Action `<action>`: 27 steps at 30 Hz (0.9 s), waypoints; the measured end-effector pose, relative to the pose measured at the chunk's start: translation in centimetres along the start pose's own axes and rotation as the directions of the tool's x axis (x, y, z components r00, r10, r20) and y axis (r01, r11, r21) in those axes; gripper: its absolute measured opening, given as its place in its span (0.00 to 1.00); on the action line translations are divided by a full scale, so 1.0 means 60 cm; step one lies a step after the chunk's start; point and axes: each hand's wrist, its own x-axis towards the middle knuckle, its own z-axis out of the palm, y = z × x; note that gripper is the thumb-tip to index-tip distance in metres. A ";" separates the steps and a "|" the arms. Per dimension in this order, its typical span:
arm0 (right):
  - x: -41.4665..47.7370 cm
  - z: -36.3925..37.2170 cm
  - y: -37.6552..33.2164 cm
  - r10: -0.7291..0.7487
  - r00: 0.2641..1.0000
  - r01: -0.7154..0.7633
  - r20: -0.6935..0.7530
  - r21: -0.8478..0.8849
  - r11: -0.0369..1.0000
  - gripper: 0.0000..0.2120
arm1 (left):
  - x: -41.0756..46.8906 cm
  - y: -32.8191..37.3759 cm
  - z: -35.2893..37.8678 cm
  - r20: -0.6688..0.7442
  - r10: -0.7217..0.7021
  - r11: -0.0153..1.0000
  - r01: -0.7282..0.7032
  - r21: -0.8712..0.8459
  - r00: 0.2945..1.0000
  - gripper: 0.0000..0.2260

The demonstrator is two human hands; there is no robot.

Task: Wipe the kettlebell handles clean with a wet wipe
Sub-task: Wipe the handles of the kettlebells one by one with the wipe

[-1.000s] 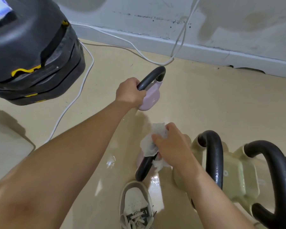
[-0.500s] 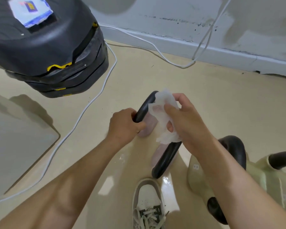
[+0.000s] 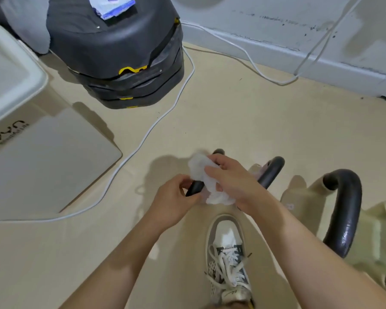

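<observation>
We see the R hand point(image 3: 234, 181) clamped round the wet wipe point(image 3: 202, 172), wrapping it over the black kettlebell handle point(image 3: 194, 188), low on the floor, mid-frame. L hand point(image 3: 174, 199) grips the handle's near end. Cream kettlebell point(image 3: 379, 233) stands near, to the R.

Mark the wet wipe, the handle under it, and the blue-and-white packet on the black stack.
wet wipe point(image 3: 198, 170), head view, crumpled upper fold.
kettlebell handle point(image 3: 194, 188), head view, bare black end left of the wipe.
blue-and-white packet point(image 3: 112, 6), head view, middle of its top face.
</observation>
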 end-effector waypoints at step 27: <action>-0.028 0.061 0.099 0.194 0.974 -0.122 -0.119 0.448 0.886 0.12 | -0.007 -0.005 0.055 -0.148 0.086 0.996 -0.089 -0.012 0.985 0.11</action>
